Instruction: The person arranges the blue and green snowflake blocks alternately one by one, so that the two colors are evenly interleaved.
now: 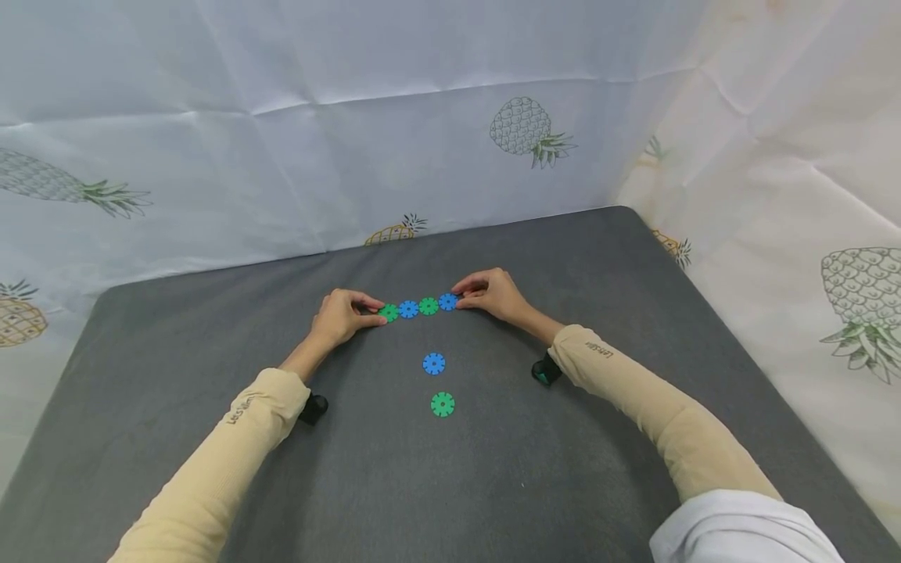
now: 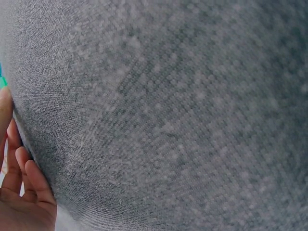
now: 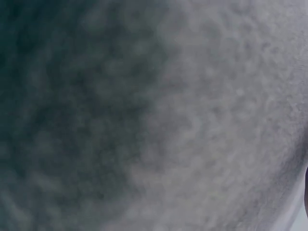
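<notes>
Pinching with left hand (image 1: 338, 317) green end disc (image 1: 389, 313), with right hand (image 1: 498, 295) blue end disc (image 1: 447, 302), of four-disc row (image 1: 425, 303) toward far edge of desk (image 1: 380, 485); open room on both sides, with forearms (image 1: 232, 446) stretched out, angled inward.

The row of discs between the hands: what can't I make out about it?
Head view: part of the leftmost green disc, behind the left hand.
Head view: part of the rightmost blue disc, behind the right hand.
Head view: whether the row is interlocked; too small to tell.
Left wrist: most of the row, cut off by the left edge.
Right wrist: the row, out of frame.
</notes>
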Available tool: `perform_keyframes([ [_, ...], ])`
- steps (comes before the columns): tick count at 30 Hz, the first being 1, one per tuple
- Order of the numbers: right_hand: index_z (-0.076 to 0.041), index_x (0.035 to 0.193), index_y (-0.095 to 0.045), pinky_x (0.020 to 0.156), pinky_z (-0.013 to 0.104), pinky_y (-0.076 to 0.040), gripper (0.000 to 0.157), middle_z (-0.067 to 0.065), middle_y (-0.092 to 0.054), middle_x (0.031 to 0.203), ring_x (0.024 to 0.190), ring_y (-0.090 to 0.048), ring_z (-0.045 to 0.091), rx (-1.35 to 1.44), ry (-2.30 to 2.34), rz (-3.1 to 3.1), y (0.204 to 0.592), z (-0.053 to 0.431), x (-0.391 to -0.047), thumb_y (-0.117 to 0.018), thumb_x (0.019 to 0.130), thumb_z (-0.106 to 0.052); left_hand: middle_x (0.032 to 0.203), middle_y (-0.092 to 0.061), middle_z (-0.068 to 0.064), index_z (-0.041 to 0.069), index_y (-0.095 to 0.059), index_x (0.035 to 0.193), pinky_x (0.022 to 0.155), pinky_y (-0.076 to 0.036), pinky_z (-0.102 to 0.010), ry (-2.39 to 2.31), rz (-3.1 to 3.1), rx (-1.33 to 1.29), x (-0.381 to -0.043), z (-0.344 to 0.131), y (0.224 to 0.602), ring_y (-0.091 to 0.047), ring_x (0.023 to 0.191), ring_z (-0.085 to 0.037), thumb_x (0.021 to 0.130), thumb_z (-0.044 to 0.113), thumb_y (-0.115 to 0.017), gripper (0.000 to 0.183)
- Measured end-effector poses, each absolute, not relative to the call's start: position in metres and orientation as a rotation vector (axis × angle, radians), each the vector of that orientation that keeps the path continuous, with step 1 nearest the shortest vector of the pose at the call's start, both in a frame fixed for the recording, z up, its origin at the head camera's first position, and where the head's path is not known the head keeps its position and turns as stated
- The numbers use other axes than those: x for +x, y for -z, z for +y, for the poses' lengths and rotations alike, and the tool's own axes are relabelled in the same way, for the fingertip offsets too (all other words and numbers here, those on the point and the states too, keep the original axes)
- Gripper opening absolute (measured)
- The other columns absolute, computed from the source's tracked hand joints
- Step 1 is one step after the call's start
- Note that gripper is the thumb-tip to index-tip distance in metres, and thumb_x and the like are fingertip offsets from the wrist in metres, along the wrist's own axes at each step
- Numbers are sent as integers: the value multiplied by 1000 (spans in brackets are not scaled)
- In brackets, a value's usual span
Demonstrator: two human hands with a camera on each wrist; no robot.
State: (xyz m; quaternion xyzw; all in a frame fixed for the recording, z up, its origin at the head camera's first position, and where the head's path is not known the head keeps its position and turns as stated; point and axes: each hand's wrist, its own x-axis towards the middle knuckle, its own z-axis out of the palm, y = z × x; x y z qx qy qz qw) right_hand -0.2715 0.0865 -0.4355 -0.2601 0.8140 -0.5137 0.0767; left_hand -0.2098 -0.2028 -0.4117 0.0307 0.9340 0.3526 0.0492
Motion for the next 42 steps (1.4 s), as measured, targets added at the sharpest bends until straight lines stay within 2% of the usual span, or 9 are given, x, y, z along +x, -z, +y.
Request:
perform_keyframes([
  [7, 9, 108, -68, 76, 26, -52, 28, 24, -67, 104, 86, -65, 20, -792, 1746, 2220, 435, 96, -268, -73, 81, 5, 93, -71, -8, 9, -76, 103, 54, -39, -30, -1059, 2850, 83, -211, -202, 412, -53, 62, -17, 80, 23, -80, 27],
  [15, 10, 115, -65, 80, 26, -52, 32, 26, -64, 114, 93, -66, 18, -694, 1769, 2114, 424, 98, -248, -70, 83, 5, 92, -71, -7, 10, -76, 103, 54, -38, -30, -1040, 2852, 74, -211, -204, 414, -52, 62, -17, 80, 24, -80, 27],
  [21, 10, 115, -65, 81, 28, -53, 32, 28, -63, 114, 92, -66, 16, -630, 1787, 2052, 420, 94, -229, -70, 83, 4, 91, -71, -7, 10, -76, 103, 54, -38, -30, -1042, 2852, 84, -211, -205, 414, -52, 62, -17, 80, 24, -80, 27],
  [36, 6, 114, -67, 81, 24, -51, 32, 21, -67, 112, 92, -66, 14, -620, 1758, 2011, 423, 93, -194, -73, 83, 0, 91, -71, -8, 9, -76, 103, 54, -39, -30, -1050, 2845, 95, -211, -205, 415, -52, 61, -16, 80, 23, -80, 27],
  [42, 5, 116, -67, 84, 27, -51, 33, 19, -66, 115, 96, -66, 17, -600, 1739, 1957, 421, 94, -180, -72, 84, -1, 90, -71, -8, 8, -76, 103, 53, -38, -30, -1048, 2850, 94, -212, -204, 414, -51, 60, -16, 80, 22, -80, 27],
])
